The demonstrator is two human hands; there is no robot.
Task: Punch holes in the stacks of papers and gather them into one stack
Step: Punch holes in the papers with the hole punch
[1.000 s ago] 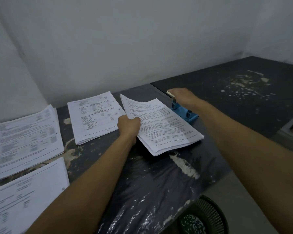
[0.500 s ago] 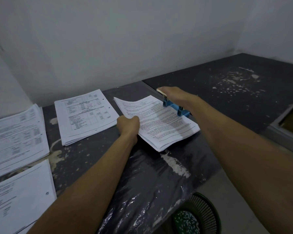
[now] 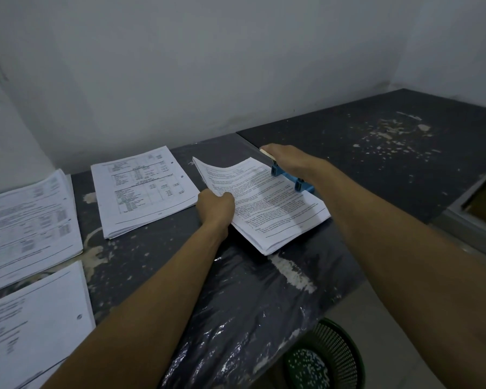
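Observation:
A stack of printed papers (image 3: 267,203) lies tilted on the dark table, its far right edge pushed into a blue hole punch (image 3: 289,178). My left hand (image 3: 216,206) grips the stack's left edge, which curls upward. My right hand (image 3: 289,158) lies flat on top of the punch's lever and covers most of it. A second stack (image 3: 143,189) with two punched holes along its right edge lies to the left. Two more stacks sit at the far left (image 3: 26,223) and at the near left (image 3: 31,329).
The dark table (image 3: 157,265) has worn pale patches and a wrinkled plastic film over its front. A second dark surface (image 3: 390,147) adjoins it on the right. A green mesh basket (image 3: 326,360) holding white paper dots stands on the floor below the table's edge.
The view has shifted slightly, so the stacks at the left sit further out of frame. Both hands stay where they were on the papers and the punch.

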